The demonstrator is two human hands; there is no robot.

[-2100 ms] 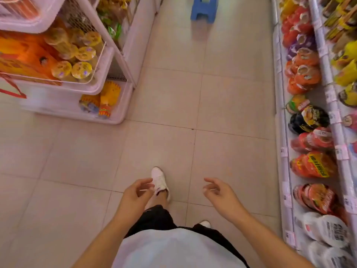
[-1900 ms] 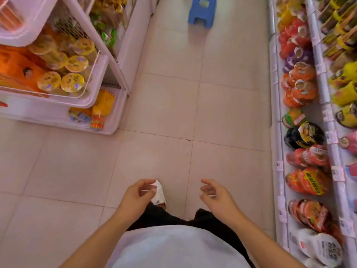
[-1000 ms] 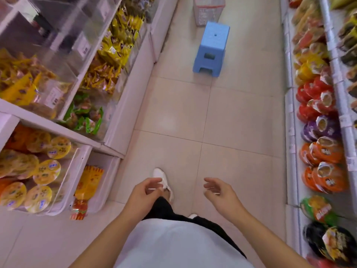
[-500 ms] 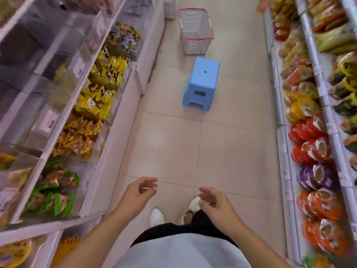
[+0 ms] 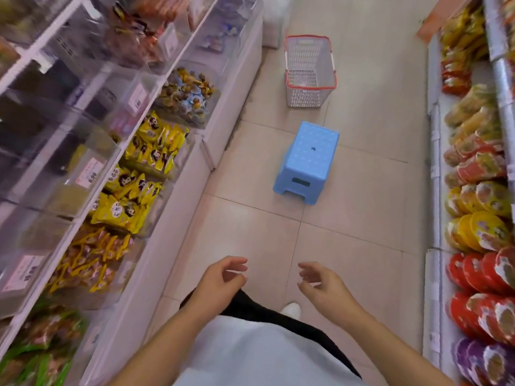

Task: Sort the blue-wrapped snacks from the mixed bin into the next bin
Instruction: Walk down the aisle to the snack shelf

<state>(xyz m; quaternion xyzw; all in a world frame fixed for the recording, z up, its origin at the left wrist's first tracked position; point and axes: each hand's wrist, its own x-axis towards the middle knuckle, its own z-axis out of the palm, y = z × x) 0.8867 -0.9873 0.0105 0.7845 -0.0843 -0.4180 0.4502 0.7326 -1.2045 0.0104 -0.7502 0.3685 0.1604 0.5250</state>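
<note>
**Shop aisle, both hands free**

A tiled floor [image 5: 362, 190] runs between two rows of shelves. Low in the view, the left hand [image 5: 216, 285] and the right hand [image 5: 323, 285] hover in front of the person's body, near each other but apart. Each grip is loosely spread, fingers relaxed and slightly curled, holding nothing. Below them show a white shirt, dark trousers and one white shoe [image 5: 291, 310]. Ahead on the floor stands a blue stool [image 5: 308, 160], and beyond it a white basket [image 5: 309, 71] with a red rim. On the left, clear bins hold snacks: yellow packets [image 5: 156, 146] and, one bin further along, a mixed bin [image 5: 186, 96] with blue-wrapped snacks [image 5: 195, 100] among brown ones, well apart from both hands. Noodle bowls [image 5: 479, 218] line the right shelf.
</note>
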